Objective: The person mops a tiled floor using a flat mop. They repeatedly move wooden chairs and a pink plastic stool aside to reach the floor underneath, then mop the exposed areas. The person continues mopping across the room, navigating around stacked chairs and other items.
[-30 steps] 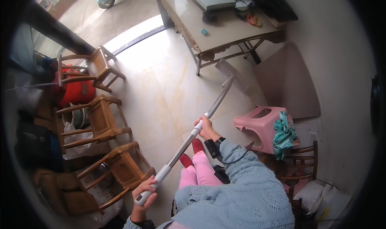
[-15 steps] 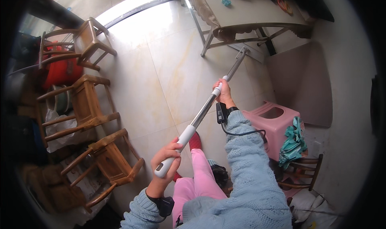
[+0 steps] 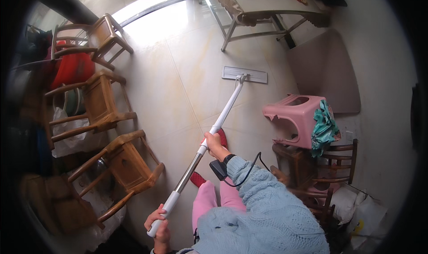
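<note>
A flat mop [image 3: 226, 107] slants across the view, from the lower left up toward the table. Near the end of its white grip, my left hand [image 3: 158, 223] is wrapped round the handle. Farther along the pole, at the white joint, my right hand [image 3: 216, 145] is closed on it. The mop's flat rectangular head [image 3: 232, 73] lies on the pale tiled floor [image 3: 178, 80], just short of the table legs. What is under the head is hidden.
Several wooden chairs [image 3: 127, 167] line the left side. A table [image 3: 263, 16] stands at the far right, with a brown board [image 3: 327, 71] leaning on the wall beside it. Right of me, a pink plastic stool [image 3: 307, 104] with teal cloth [image 3: 324, 127] rests on a wooden chair [image 3: 341, 158].
The mop head has come out from under the table, back toward me and to the left. Both my hands have drawn back with the pole, down and to the left.
</note>
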`<action>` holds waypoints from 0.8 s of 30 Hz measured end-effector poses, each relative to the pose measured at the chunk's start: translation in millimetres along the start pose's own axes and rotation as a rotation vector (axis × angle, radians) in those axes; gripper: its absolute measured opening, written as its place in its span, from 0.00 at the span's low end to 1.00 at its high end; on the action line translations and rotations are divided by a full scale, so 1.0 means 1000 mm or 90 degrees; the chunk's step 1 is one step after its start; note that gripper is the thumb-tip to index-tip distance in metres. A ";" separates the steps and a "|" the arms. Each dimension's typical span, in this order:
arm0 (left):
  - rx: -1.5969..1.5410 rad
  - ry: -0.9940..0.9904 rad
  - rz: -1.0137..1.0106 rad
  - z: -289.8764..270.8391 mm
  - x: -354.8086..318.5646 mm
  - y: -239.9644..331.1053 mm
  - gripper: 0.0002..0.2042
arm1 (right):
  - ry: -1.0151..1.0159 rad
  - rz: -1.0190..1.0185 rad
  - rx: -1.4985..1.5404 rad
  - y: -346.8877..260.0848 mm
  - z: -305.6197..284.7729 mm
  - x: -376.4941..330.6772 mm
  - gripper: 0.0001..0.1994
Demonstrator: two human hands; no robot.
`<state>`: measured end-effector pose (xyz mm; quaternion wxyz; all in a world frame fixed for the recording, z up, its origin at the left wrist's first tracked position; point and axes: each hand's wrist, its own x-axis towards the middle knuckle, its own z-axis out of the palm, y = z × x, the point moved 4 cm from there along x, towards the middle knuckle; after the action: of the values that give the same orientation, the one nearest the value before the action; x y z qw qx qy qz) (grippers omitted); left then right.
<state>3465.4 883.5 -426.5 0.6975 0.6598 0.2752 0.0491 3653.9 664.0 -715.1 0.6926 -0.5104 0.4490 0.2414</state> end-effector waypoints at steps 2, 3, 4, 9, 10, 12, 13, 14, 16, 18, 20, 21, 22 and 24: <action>0.015 0.009 0.007 -0.064 -0.048 0.013 0.08 | -0.009 0.028 -0.081 0.064 0.005 -0.061 0.10; 0.029 0.003 -0.006 -0.096 -0.070 0.023 0.09 | -0.019 0.038 -0.106 0.098 0.011 -0.094 0.12; 0.041 0.022 0.021 -0.129 -0.094 0.038 0.09 | -0.024 0.008 -0.126 0.129 0.017 -0.129 0.13; 0.130 0.011 0.058 -0.256 -0.186 0.103 0.09 | -0.170 0.241 -0.087 0.258 0.047 -0.258 0.13; 0.133 0.008 0.064 -0.273 -0.197 0.105 0.10 | -0.191 0.321 -0.012 0.272 0.052 -0.275 0.13; 0.082 0.041 0.134 -0.293 -0.212 0.096 0.10 | -0.213 0.395 0.039 0.279 0.059 -0.295 0.11; 0.059 0.053 0.169 -0.297 -0.214 0.092 0.10 | -0.215 0.400 0.023 0.273 0.061 -0.297 0.10; -0.043 0.081 0.169 -0.296 -0.212 0.081 0.09 | -0.231 0.417 0.017 0.261 0.063 -0.293 0.10; -0.103 0.257 0.021 -0.280 -0.208 0.058 0.06 | -0.262 0.312 -0.020 0.219 0.068 -0.273 0.07; -0.183 0.155 -0.016 -0.225 -0.176 0.045 0.13 | -0.221 0.173 0.023 0.157 0.072 -0.225 0.06; -0.143 0.063 -0.076 -0.150 -0.136 0.031 0.16 | -0.206 0.043 0.020 0.088 0.079 -0.160 0.05; -0.050 0.011 -0.008 -0.114 -0.111 0.031 0.15 | -0.172 -0.015 0.032 0.059 0.083 -0.127 0.05; 0.027 -0.046 0.026 -0.081 -0.087 0.028 0.14 | -0.157 -0.053 0.074 0.034 0.087 -0.094 0.06; 0.130 -0.109 0.090 -0.037 -0.048 0.022 0.12 | -0.156 -0.050 0.141 0.006 0.093 -0.042 0.07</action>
<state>3415.0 898.9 -389.3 0.6426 0.7467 0.1713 0.0131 3663.6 757.1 -675.1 0.8028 -0.4150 0.3649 0.2239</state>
